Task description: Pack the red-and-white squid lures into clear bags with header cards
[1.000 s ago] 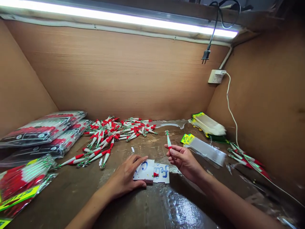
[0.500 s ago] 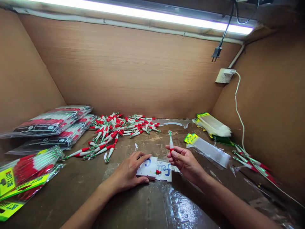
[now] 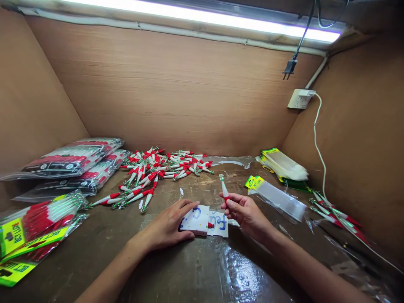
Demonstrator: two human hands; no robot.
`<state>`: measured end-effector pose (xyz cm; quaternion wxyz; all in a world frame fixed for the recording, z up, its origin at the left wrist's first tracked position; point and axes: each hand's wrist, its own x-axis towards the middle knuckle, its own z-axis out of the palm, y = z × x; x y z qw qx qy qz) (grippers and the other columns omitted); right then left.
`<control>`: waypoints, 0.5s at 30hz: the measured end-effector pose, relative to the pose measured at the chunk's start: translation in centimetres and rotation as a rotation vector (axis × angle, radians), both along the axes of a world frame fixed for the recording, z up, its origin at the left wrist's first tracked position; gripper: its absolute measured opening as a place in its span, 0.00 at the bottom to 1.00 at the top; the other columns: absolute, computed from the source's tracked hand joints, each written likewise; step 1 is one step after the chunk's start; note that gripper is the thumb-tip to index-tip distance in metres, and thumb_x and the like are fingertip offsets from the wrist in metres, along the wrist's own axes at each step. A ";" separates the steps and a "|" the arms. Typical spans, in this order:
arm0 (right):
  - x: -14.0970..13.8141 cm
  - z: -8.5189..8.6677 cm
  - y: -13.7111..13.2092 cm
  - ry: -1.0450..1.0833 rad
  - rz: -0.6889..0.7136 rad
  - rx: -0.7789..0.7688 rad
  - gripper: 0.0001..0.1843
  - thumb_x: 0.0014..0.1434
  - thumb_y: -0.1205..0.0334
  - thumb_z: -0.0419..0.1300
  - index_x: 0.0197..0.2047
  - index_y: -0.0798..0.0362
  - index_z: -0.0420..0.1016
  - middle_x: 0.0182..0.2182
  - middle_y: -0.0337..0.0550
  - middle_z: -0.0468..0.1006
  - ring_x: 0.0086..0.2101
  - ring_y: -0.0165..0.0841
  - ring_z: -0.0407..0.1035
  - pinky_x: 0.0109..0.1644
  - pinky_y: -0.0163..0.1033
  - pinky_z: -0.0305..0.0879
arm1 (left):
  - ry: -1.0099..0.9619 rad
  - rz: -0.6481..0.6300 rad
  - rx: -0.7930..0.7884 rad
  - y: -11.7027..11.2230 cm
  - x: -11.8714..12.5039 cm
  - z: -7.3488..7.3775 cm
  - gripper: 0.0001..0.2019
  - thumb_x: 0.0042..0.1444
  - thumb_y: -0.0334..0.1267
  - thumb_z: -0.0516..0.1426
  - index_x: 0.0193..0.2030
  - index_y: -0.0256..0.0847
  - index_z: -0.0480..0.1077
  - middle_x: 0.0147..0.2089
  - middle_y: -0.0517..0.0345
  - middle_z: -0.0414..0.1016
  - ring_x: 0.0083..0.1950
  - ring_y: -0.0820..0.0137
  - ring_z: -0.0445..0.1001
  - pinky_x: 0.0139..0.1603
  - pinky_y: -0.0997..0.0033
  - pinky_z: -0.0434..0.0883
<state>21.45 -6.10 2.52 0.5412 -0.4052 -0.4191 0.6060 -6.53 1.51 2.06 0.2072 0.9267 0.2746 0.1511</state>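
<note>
My right hand (image 3: 245,213) pinches a red-and-white fishing lure (image 3: 224,189) by its red end. The lure stands nearly upright, its green-and-silver hooked end on top. My left hand (image 3: 168,223) grips a small white box (image 3: 200,216) with blue lettering on the tabletop, thumb at the near side and fingers at the far side. From the box's right end pokes a red tip (image 3: 211,226); the rest of that piece is hidden. A white card (image 3: 221,223) with blue writing lies at the same end, just below my right hand.
A heap of loose lures (image 3: 151,172) lies at the back. Stacked packed bags (image 3: 72,158) and yellow-labelled lure packs (image 3: 41,227) are on the left. To the right are clear sleeves (image 3: 277,198), more sleeves (image 3: 284,164), several lures (image 3: 337,219) and a white cable (image 3: 319,147).
The lure in my right hand has tipped slightly to the left at its hooked end. My left hand stays on the box, and the view has shifted a little.
</note>
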 end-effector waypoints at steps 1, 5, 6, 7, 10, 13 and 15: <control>0.4 0.0 0.2 -0.113 -0.021 0.020 0.21 0.57 0.52 0.68 0.50 0.53 0.77 0.36 0.44 0.80 0.31 0.30 0.71 0.38 0.36 0.66 | -0.007 0.007 -0.009 0.1 0.0 -0.1 0.39 0.53 0.42 0.66 0.70 0.57 0.55 0.64 0.53 0.64 0.60 0.57 0.69 0.61 0.55 0.68; 2.8 0.4 0.7 -0.801 -0.107 0.196 0.09 0.60 0.56 0.63 0.40 0.51 0.79 0.34 0.43 0.81 0.34 0.36 0.73 0.38 0.39 0.63 | -0.032 0.048 -0.020 0.3 -0.1 -0.3 0.41 0.51 0.42 0.67 0.70 0.56 0.55 0.63 0.52 0.65 0.60 0.56 0.69 0.60 0.53 0.67; 3.5 0.5 0.8 -0.959 -0.102 0.230 0.08 0.61 0.58 0.61 0.39 0.51 0.80 0.34 0.43 0.82 0.34 0.37 0.73 0.39 0.39 0.63 | -0.038 0.054 -0.016 0.3 -0.1 -0.3 0.41 0.52 0.42 0.67 0.70 0.56 0.55 0.64 0.52 0.64 0.61 0.55 0.68 0.61 0.53 0.67; 4.0 0.5 0.8 -1.087 -0.088 0.247 0.08 0.62 0.59 0.60 0.39 0.50 0.80 0.34 0.43 0.82 0.35 0.37 0.73 0.39 0.39 0.62 | -0.045 0.058 -0.010 0.3 -0.1 -0.3 0.41 0.52 0.43 0.67 0.70 0.56 0.54 0.64 0.52 0.64 0.61 0.55 0.67 0.61 0.52 0.66; 4.5 0.2 0.7 -1.302 -0.022 0.272 0.09 0.62 0.62 0.58 0.39 0.49 0.82 0.35 0.43 0.82 0.36 0.38 0.74 0.40 0.39 0.62 | -0.071 0.068 0.019 0.4 0.1 -0.4 0.42 0.53 0.43 0.67 0.71 0.55 0.53 0.66 0.51 0.62 0.64 0.54 0.65 0.63 0.50 0.64; 3.2 -0.4 0.4 -1.365 -0.007 0.365 0.10 0.65 0.59 0.58 0.41 0.48 0.82 0.36 0.44 0.81 0.37 0.37 0.73 0.42 0.38 0.63 | -0.113 0.068 0.047 0.1 0.7 -0.5 0.44 0.51 0.42 0.69 0.71 0.55 0.52 0.65 0.50 0.63 0.63 0.54 0.65 0.63 0.51 0.65; 1.9 -0.7 0.2 -1.383 -0.040 0.441 0.10 0.66 0.56 0.58 0.42 0.48 0.81 0.36 0.44 0.79 0.38 0.37 0.72 0.42 0.38 0.63 | -0.140 0.056 0.058 -0.2 1.2 -0.6 0.46 0.49 0.42 0.70 0.71 0.55 0.52 0.64 0.50 0.63 0.62 0.55 0.67 0.61 0.51 0.67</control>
